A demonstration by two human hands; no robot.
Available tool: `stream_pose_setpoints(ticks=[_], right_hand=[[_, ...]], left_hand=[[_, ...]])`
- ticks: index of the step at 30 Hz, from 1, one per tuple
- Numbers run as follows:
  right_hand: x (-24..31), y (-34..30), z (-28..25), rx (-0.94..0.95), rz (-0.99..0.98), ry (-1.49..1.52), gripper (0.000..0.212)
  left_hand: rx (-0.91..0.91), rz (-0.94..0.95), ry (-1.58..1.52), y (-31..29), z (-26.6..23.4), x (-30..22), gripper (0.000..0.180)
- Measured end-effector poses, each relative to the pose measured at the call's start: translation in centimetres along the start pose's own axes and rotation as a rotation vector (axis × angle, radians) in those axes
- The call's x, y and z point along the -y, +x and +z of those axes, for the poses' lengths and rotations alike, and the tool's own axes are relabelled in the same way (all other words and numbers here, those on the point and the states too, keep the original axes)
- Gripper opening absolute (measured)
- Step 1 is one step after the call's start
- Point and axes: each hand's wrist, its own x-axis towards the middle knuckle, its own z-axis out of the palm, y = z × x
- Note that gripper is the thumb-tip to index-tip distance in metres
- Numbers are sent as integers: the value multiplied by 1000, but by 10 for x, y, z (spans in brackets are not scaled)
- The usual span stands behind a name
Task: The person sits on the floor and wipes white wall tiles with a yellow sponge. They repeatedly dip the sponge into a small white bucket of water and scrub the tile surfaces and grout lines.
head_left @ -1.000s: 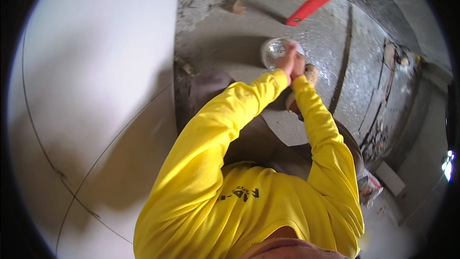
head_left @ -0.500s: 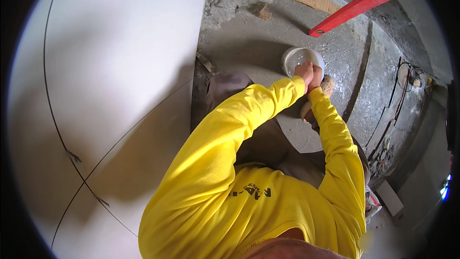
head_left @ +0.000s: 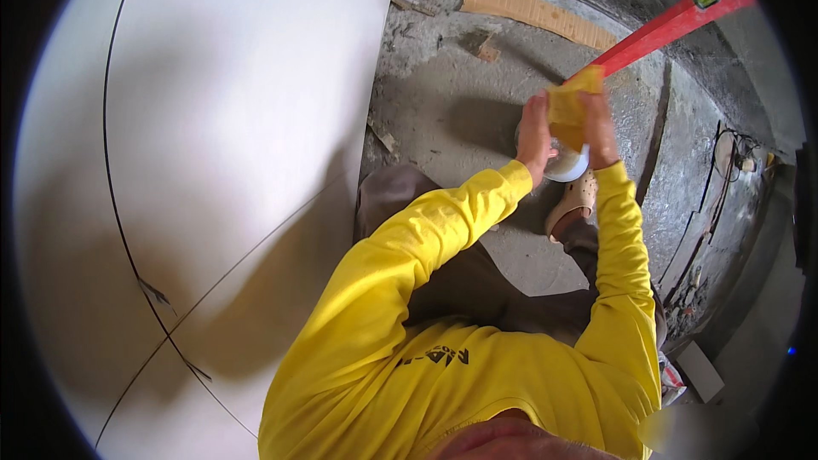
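My left hand [head_left: 535, 138] and my right hand [head_left: 600, 132] are raised a short way apart. Between them is a yellow sponge [head_left: 569, 111], blurred by motion; it could also be a thick cloth. The right fingers grip its right side, while the left hand holds its left edge with the fingers pointing up. Directly beneath, a small white bucket [head_left: 566, 172] stands on the concrete, mostly hidden by the hands and the sponge. Yellow sleeves cover both my forearms.
A large white panel [head_left: 247, 77] with dark crossing cords fills the left side. Beyond the bucket, a red spirit level [head_left: 665, 30] leans in. Farther off lie a cardboard strip [head_left: 532, 10] and a small broken chunk [head_left: 488, 51]. My beige clog [head_left: 578, 196] is beside the bucket.
My hands were clenched together over the bucket. They have come apart and moved slightly up and right, and the yellow sponge now shows opened out between them.
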Motion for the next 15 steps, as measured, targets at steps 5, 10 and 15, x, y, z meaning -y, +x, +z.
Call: stream_pose_setpoints(ticks=[5,10,15], right_hand=[[25,-8,55,195,-11,268,39],[44,-6,51,233,-72,152,34],[49,-11,46,342,16,342,34]], left_hand=[[161,135,-264,24,-41,-23,57],[229,257,-62,10,-45,-56,65],[187,371,33,2,-38,-66,57]])
